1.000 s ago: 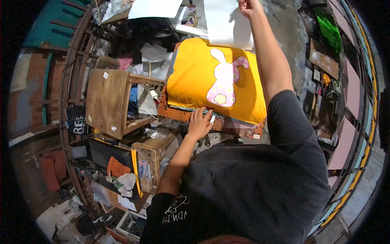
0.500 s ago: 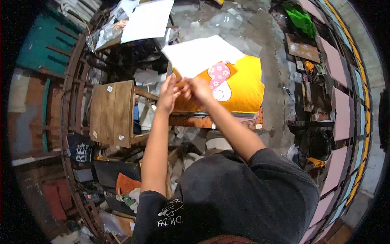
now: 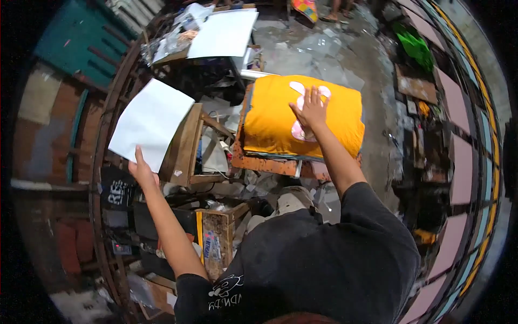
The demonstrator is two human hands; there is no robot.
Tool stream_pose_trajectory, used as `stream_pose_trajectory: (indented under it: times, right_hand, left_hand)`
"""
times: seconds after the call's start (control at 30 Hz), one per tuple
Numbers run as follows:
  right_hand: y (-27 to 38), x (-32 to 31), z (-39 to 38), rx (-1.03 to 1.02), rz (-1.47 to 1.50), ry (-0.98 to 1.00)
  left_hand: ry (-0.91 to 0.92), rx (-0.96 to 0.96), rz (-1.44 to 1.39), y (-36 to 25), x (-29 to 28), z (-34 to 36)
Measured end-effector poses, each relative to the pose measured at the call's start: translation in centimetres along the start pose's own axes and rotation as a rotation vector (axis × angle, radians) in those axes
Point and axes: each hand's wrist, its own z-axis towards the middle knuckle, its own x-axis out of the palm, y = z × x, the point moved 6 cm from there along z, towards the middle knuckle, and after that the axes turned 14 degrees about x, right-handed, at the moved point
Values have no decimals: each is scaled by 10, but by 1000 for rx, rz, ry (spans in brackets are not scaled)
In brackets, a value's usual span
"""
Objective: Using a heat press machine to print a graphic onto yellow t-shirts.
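My left hand (image 3: 144, 171) holds a white sheet (image 3: 151, 119) by its lower edge, thumb on top, above a wooden stool (image 3: 188, 162) on the left. My right hand (image 3: 312, 110) lies with fingers spread on a pink and white rabbit print (image 3: 298, 132), partly covering it. The print is on a yellow cloth (image 3: 340, 135), which tops a stack of flat layers on an orange, spotted board (image 3: 237, 159) in the middle.
A table with white sheets (image 3: 221, 35) and plastic stands at the upper left. Green plastic (image 3: 415, 46) lies right. Pink panels (image 3: 458, 167) line the right rim. A person's legs (image 3: 337, 11) show at the top. A wooden crate (image 3: 216, 243) sits below the stool.
The white sheet went from my raised right hand across the yellow cloth to my left hand, which moved leftward. My right hand let it go and now lies on the rabbit print.
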Motion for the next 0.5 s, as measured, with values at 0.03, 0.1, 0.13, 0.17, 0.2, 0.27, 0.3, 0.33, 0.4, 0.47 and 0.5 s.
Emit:
stream_pose_trajectory:
  times: [0.03, 0.1, 0.13, 0.17, 0.2, 0.27, 0.3, 0.33, 0.4, 0.47, 0.5]
  right_hand:
    - [5, 8, 0, 14, -11, 33]
    - [11, 16, 0, 7, -13, 95]
    - [8, 19, 0, 9, 21, 116]
    - [11, 15, -2, 0, 9, 141]
    - [8, 13, -1, -15, 5, 123]
    - [3, 17, 2, 2, -52, 151]
    - [8, 13, 2, 9, -146, 214]
    - [16, 8, -1, -19, -232, 154]
    - [26, 8, -9, -104, -298, 109]
    - [22, 16, -18, -54, -206, 179]
    - [24, 14, -20, -63, -188, 159]
  left_hand:
    - [-125, -10, 75, -2, -22, -10]
    - [-277, -85, 49, 21, -67, -32]
    - [-326, -123, -5, 30, -78, -50]
    - [-372, -179, -29, 46, -93, -70]
    - [-406, -236, -62, 60, -97, -84]
    - [-464, -369, -42, 59, -78, -113]
    - [-392, -394, 53, 59, -82, -122]
    - [-316, -426, 144, 61, -84, -132]
    - [-279, -494, 332, 60, -83, -146]
    - [-140, -499, 464, 41, -64, -154]
    - [-71, -458, 557, 43, -68, -162]
